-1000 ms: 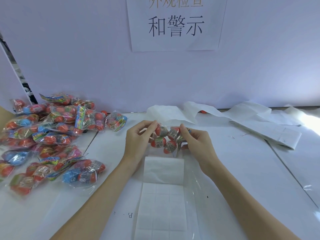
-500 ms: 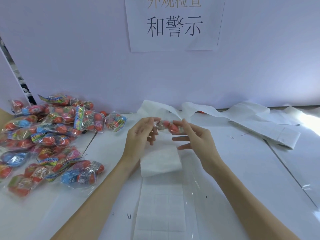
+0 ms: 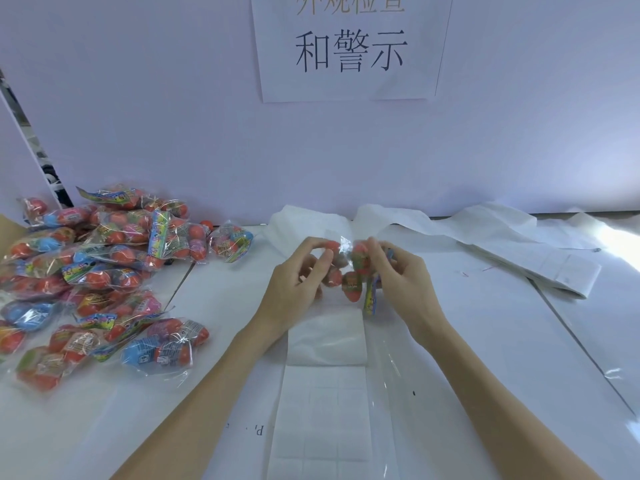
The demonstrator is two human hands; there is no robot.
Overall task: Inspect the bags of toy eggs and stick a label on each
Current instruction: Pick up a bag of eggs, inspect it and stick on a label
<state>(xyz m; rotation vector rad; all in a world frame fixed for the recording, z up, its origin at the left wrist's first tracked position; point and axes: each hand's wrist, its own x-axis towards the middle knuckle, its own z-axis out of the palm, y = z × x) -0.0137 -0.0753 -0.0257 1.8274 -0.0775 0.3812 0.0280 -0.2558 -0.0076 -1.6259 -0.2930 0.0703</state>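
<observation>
Fingers [image 3: 323, 263] of the left hand [image 3: 294, 289] are curled in, pinching the left side of a small clear plastic bag of red toy eggs [image 3: 351, 271], and the right hand [image 3: 403, 282] pinches the other side, thumb and fingertips closed on the wrapper. So the bag hangs between both hands, lifted off the white tabletop [image 3: 485, 341], with a colourful printed header strip [image 3: 371, 299] dangling at the bag's five o'clock beside the right palm. How many eggs sit inside, I can't tell; the wrapper glints and blurs them.

Straight below the hands, at six o'clock, lies a white sheet of square labels [image 3: 322, 420], its top end folded back into a blank flap. A strip of clear film [image 3: 388, 375] runs along its right edge.

Out at nine o'clock there's the big heap of clear bags stuffed with red, blue and pink toy eggs [image 3: 97, 282], piled loosely against the wall; one small bag [image 3: 231, 244] sits apart at the heap's right edge.

At twelve o'clock, crumpled white backing paper [image 3: 433, 223] trails along the wall toward three o'clock, ending over a flat stack of label sheets [image 3: 554, 268]. On the pale wall [image 3: 138, 116] above hangs a white paper sign with black characters [image 3: 349, 53].
</observation>
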